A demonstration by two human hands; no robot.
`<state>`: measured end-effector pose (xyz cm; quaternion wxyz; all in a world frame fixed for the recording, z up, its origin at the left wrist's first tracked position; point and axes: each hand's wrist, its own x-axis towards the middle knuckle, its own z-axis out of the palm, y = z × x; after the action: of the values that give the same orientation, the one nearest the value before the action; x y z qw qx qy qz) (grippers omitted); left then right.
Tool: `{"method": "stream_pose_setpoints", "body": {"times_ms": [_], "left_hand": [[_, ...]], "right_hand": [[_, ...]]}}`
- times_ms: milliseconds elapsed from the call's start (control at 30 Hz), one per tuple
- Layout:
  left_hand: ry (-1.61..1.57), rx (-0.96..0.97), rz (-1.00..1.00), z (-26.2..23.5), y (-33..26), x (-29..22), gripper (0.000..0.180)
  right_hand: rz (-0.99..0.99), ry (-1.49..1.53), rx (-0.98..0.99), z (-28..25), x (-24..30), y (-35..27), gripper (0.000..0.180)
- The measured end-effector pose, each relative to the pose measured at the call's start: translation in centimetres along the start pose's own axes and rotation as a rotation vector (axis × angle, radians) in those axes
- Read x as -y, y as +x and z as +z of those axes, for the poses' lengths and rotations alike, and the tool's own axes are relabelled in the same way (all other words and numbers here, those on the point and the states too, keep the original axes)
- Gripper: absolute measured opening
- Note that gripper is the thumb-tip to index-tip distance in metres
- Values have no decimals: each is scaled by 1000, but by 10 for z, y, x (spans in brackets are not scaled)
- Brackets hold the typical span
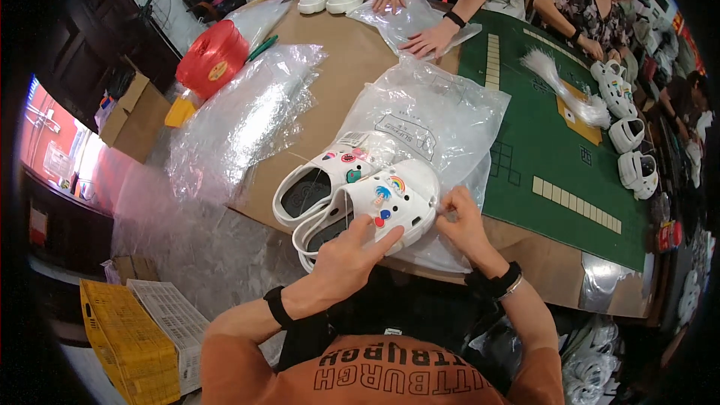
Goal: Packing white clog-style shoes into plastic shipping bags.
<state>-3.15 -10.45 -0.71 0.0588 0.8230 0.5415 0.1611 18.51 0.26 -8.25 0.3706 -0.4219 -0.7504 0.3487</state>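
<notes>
A pair of white clogs (401, 199) with colourful charms lies side by side in front of me, on a clear plastic bag (457, 116). Printing shows on the bag beyond the toes. My left hand (349, 255) rests against the side of the nearer clog, thumb and forefinger spread apart. Beside that clog's toe, my right hand (463, 229) is closed in a pinch near the bag's edge. What its fingertips hold is too small to make out. A thin strand shows at the clogs' openings.
At left are clear plastic sheets (247, 120) and a red roll of twine (214, 58). Another person's hands (427, 41) press on a bag across the table. On the green mat (517, 180), white strands (566, 90) lie near more white clogs (637, 172). A yellow crate (124, 341) stands lower left.
</notes>
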Motion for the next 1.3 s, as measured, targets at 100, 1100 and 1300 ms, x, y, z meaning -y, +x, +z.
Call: {"method": "stream_pose_setpoints", "body": {"times_ms": [100,1100,1300], "left_hand": [[-50,-57,-66,-10,8,-4,55],[230,-23,126,36,19,-10,47],[208,-50,112,39,19,-8,49]], "right_hand": [[-11,21,-52,4,0,4,15],[-243,-784,-15,5,39,26,11],[-369,-925,-27,11,43,49,13]]}}
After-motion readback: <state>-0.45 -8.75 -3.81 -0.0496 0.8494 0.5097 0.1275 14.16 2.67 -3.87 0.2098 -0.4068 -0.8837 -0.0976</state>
